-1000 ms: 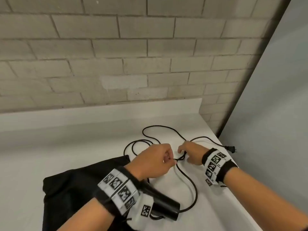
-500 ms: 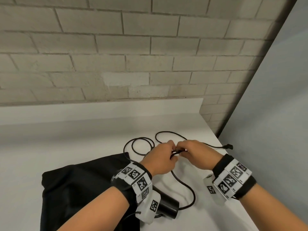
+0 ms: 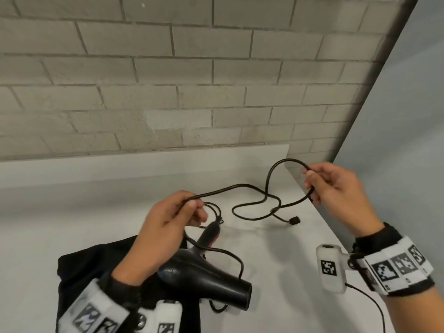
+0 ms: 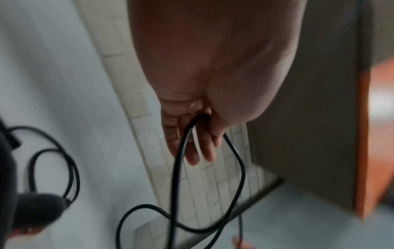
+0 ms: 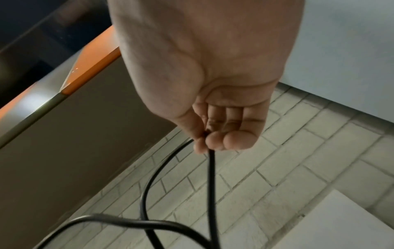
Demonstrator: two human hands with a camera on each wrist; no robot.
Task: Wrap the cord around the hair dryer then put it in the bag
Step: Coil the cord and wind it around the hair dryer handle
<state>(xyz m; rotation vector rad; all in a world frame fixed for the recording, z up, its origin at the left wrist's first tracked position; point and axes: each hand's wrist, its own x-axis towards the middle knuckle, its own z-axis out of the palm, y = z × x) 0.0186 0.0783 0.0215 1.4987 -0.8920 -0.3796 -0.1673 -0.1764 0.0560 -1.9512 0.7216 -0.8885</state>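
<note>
Head view: a white counter [image 3: 72, 224] runs under a wall of pale grey painted brick [image 3: 192, 68], with a plain grey side wall [image 3: 408, 140] closing the corner at 2 o'clock. The black hair dryer [image 3: 206, 277] lies at 6 o'clock, partly on the black bag [image 3: 96, 267], nozzle pointing to 4 o'clock. Its black cord [image 3: 252, 188] is raised between both hands and sags in loops onto the counter; the plug [image 3: 294, 221] rests at 3 o'clock of the dryer handle. The left hand [image 3: 165, 224] has its fingers curled round the cord; the right hand [image 3: 336, 188], at 2 o'clock, pinches another stretch of it, well apart from the left.

Left wrist view: blurred; the left hand [image 4: 202, 84] closes on the cord [image 4: 179, 168], over white counter [image 4: 64, 84] and brick.

Right wrist view: thumb and fingertips of the right hand [image 5: 213, 84] pinch the cord [image 5: 211, 185]; brick wall [image 5: 277, 168] behind, an orange edge [image 5: 91, 67] at 10 o'clock.
</note>
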